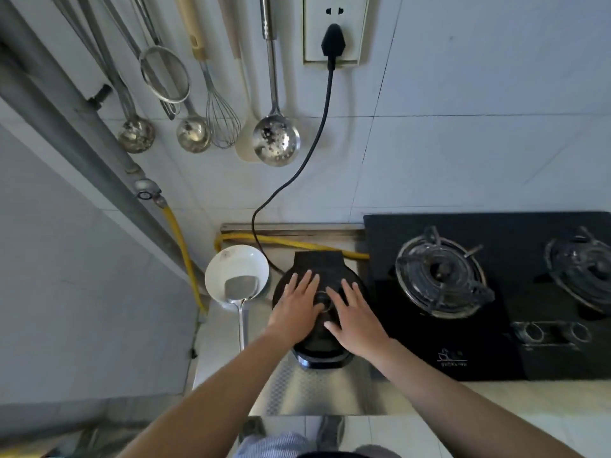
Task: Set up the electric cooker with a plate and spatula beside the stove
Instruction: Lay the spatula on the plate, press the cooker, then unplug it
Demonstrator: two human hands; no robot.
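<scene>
The black round electric cooker (318, 263) sits with its lid down on the steel counter, just left of the gas stove (439, 328). My left hand (296, 306) and my right hand (353, 317) both lie flat on the lid with fingers spread, on either side of its centre knob. A white plate (216, 276) stands to the left of the cooker. A metal spatula (240, 290) rests with its blade in the plate and its handle pointing toward me. The cooker's black cord (325, 117) runs up to a wall socket (334, 28), plugged in.
Ladles, a strainer, a whisk and a slotted spoon (276, 140) hang on the tiled wall above. A yellow gas hose (180, 239) runs down the wall and behind the cooker. The stove has two burners (441, 274) and knobs at its front. A grey pipe slants at the left.
</scene>
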